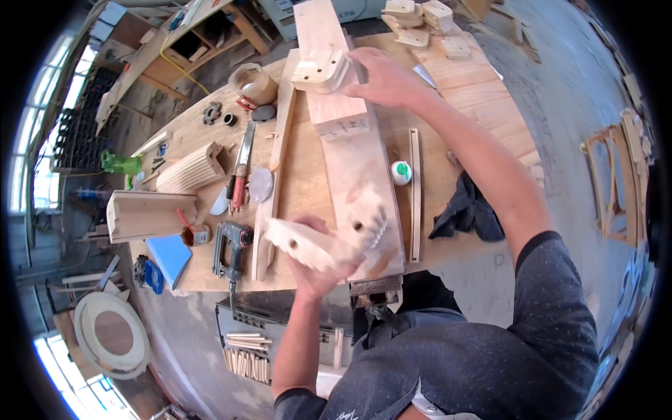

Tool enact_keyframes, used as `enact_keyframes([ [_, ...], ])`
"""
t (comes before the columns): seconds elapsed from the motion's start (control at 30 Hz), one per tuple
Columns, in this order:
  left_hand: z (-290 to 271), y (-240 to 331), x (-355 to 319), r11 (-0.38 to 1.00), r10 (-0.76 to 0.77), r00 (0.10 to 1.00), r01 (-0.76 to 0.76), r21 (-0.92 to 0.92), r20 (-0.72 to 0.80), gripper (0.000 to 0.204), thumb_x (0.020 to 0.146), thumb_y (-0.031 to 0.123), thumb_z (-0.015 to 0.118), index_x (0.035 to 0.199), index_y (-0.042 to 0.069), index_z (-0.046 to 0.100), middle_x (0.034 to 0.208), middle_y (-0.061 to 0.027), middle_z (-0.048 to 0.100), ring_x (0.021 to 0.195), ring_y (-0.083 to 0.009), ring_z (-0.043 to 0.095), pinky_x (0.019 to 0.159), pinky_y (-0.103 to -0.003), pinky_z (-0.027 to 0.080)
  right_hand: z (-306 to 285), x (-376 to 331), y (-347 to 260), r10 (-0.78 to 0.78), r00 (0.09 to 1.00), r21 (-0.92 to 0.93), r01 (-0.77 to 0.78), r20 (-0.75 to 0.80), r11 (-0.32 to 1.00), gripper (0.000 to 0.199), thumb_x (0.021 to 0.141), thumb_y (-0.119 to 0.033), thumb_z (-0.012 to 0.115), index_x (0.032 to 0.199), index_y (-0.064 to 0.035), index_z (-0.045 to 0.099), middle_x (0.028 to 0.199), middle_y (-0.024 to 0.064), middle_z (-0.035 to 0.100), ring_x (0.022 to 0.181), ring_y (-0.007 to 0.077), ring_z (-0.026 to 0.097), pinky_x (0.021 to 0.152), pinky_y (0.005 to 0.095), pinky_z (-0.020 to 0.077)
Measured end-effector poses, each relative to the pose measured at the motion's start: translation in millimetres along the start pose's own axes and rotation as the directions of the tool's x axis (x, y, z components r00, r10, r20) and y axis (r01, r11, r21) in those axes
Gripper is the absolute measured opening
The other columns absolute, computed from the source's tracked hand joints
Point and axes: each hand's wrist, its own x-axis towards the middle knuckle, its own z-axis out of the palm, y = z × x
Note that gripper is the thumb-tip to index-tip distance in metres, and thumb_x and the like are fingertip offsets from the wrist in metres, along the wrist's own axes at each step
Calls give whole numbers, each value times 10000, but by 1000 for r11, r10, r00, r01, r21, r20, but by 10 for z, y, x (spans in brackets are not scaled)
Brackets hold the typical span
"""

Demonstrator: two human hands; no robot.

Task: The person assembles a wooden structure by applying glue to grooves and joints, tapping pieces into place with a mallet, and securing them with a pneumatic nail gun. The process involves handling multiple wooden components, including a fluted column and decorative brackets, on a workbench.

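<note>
My left hand (315, 276) is closed on a pale curved wooden piece (311, 245), held above the near end of a thick plank. The piece has a ridged edge and two drilled holes, and motion blurs it slightly. Farther off, my right hand (385, 77) reaches across to a stack of drilled wooden blocks (320, 73) on a wooden beam (318, 28). Its thumb and fingers are spread at the stack's right side, fingertips close to the wood; whether they touch it I cannot tell.
Left on the workbench (308, 189) are a handsaw (244, 150), a power tool (235, 245), a fluted wooden piece (192, 168) and a tape roll (253, 84). A white-and-green round container (401, 173) and dark cloth (467, 213) lie right. More wooden blocks (420, 15) sit at the back.
</note>
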Motion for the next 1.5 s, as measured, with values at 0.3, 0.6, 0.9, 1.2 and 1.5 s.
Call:
enact_keyframes([
  [0.3, 181, 151, -262, 998, -39, 998, 36, -52, -52, 989, 542, 323, 964, 1313, 69, 400, 1117, -84, 501, 1096, -249, 525, 1066, -475, 422, 320, 970, -107, 1, 932, -210, 81, 363, 974, 955, 730, -570, 756, 1489, -65, 472, 1392, 264, 571, 1328, 395, 521, 1099, 484, 446],
  [0.6, 298, 781, -218, 966, 220, 928, -165, 201, -299, 1396, 494, 744, 903, 1512, 5, 298, 1368, -246, 465, 1237, -354, 532, 1049, -528, 456, 340, 1378, 357, 57, 979, -97, -38, 196, 995, 917, 782, -573, 743, 1436, 20, 496, 1330, 270, 613, 1262, 399, 579, 1068, 449, 473],
  [0.9, 217, 1143, -118, 734, 400, 910, -246, 634, -110, 857, 725, 676, 809, 1288, 86, 548, 1271, -163, 530, 1207, -396, 509, 1016, -556, 456, 597, 1702, 458, 249, 942, -245, -193, 224, 950, 831, 738, -553, 759, 1393, -72, 586, 1396, 264, 541, 1324, 436, 475, 1106, 471, 429],
  [1.2, 281, 1119, -26, 740, 378, 916, -212, 639, -134, 617, 720, 579, 850, 1085, 131, 636, 1099, -75, 587, 1075, -309, 514, 992, -513, 475, 480, 1297, 435, 144, 934, -143, -102, 328, 985, 685, 775, -572, 723, 1350, -206, 662, 1481, 257, 440, 1372, 443, 406, 1165, 499, 342],
  [1.5, 256, 1011, 16, 691, 444, 891, -274, 669, -95, 632, 788, 642, 738, 1061, 79, 645, 1098, -88, 577, 1119, -351, 528, 981, -525, 486, 327, 885, 539, 23, 982, -53, -14, 188, 998, 553, 844, -490, 699, 1307, -189, 685, 1422, 207, 523, 1372, 399, 428, 1144, 516, 360],
])
